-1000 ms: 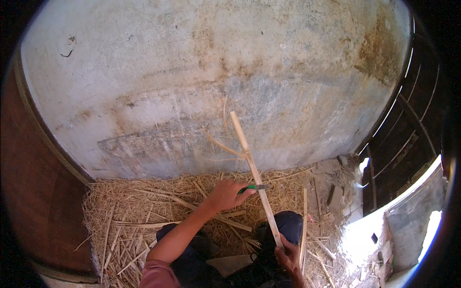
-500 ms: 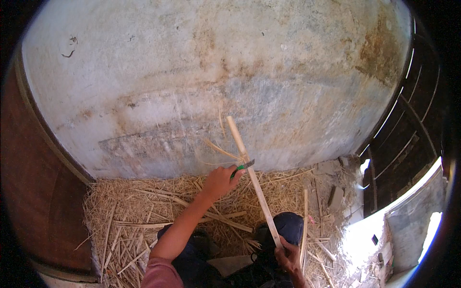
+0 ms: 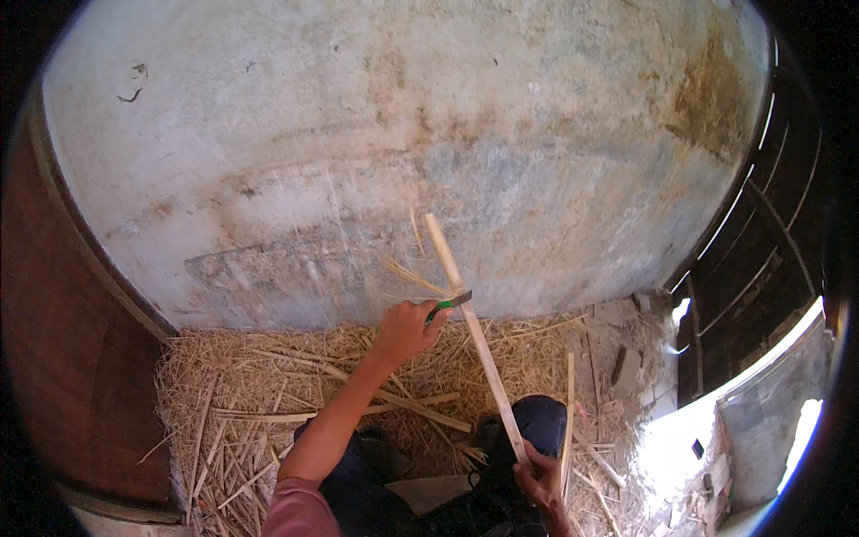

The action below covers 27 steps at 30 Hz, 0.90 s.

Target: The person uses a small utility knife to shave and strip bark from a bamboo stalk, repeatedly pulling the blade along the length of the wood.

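Note:
A long pale strip of wood or bamboo (image 3: 488, 367) slants from my lap up toward the wall. Its lower end is gripped in my right hand (image 3: 540, 481), beside my right knee. My left hand (image 3: 404, 333) is closed around the green handle of a knife (image 3: 460, 299). The dark blade lies across the strip, partway along it. Thin curled shavings (image 3: 413, 276) stick out from the strip just beyond the blade, still attached as far as I can see.
A stained plaster wall (image 3: 376, 161) rises ahead. Straw-like shavings (image 3: 268, 358) and loose strips (image 3: 420, 412) cover the floor around my legs. Another strip (image 3: 568, 412) stands beside my right knee. A brick-like block (image 3: 625, 370) lies to the right, and a brown panel (image 3: 89, 358) stands left.
My left hand and the knife have shifted slightly farther along the strip, toward its far end. My right hand stays around the lower end.

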Tool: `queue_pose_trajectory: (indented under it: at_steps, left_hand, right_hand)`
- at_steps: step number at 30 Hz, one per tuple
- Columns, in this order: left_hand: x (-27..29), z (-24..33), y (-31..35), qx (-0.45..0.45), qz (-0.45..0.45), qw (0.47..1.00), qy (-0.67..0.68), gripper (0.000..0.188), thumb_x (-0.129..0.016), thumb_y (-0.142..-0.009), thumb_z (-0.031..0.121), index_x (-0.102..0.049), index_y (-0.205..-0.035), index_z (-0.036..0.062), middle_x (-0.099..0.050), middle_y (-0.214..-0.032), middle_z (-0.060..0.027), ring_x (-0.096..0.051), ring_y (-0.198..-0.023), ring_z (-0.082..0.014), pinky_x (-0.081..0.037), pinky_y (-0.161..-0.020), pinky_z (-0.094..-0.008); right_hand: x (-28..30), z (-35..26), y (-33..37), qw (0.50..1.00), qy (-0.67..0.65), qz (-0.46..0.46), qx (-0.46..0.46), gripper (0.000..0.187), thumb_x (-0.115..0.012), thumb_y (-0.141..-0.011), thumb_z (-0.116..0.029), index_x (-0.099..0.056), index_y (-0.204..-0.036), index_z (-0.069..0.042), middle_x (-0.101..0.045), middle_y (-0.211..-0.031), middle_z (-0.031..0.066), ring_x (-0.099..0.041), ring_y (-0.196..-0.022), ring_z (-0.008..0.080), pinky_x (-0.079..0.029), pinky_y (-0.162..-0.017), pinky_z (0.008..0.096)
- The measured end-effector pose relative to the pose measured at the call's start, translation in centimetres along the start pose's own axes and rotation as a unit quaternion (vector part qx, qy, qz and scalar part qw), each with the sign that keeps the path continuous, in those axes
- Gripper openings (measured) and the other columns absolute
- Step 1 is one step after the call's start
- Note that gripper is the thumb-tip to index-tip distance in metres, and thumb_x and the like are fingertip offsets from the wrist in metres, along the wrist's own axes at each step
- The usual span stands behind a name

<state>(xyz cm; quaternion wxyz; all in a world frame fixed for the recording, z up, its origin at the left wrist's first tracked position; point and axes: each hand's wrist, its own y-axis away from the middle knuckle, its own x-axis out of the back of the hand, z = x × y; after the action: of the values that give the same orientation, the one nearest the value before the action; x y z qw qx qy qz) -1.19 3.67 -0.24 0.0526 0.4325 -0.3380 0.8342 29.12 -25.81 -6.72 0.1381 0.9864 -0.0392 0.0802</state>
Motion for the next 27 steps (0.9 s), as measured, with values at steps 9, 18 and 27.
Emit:
queue_pose_trajectory:
  at_steps: [9,18,27]
  left_hand:
    - [0.6,1.8,1.3,0.034,-0.118,0.988,0.098,0.055,-0.047,-0.113,0.042,-0.066,-0.126,-0.009,-0.06,-0.058,-0.0123,-0.051,-0.043,-0.0255,-0.046,-0.046,-0.0428]
    - [0.2,5.2,2.3,-0.053,-0.132,0.981,0.132,0.044,-0.047,-0.113,0.034,-0.055,-0.135,-0.0036,-0.064,-0.072,-0.0183,-0.062,-0.056,-0.0348,-0.047,-0.053,-0.0481]
    - [-1.1,5.1,2.3,-0.077,-0.057,0.989,0.109,0.041,-0.051,-0.112,0.036,-0.06,-0.125,-0.0013,-0.068,-0.08,-0.0198,-0.065,-0.059,-0.0368,-0.051,-0.056,-0.0488]
  right_hand:
    - [-0.2,2.4,-0.6,0.999,0.022,0.019,0.045,0.046,-0.072,-0.096,-0.009,-0.065,-0.14,0.003,-0.072,-0.113,0.0067,-0.062,-0.096,0.0129,-0.05,-0.086,0.0298]
    - [-0.8,-0.3,0.0,0.999,-0.023,0.008,0.032,0.048,-0.063,-0.099,-0.019,-0.061,-0.143,0.0,-0.069,-0.096,0.0026,-0.054,-0.081,0.0099,-0.045,-0.073,0.0291]
    - [1.0,-2.1,-0.3,0.997,-0.05,-0.059,0.016,0.058,-0.069,-0.092,-0.01,-0.058,-0.149,-0.001,-0.046,-0.071,-0.0093,-0.039,-0.057,0.0037,-0.029,-0.054,0.0233]
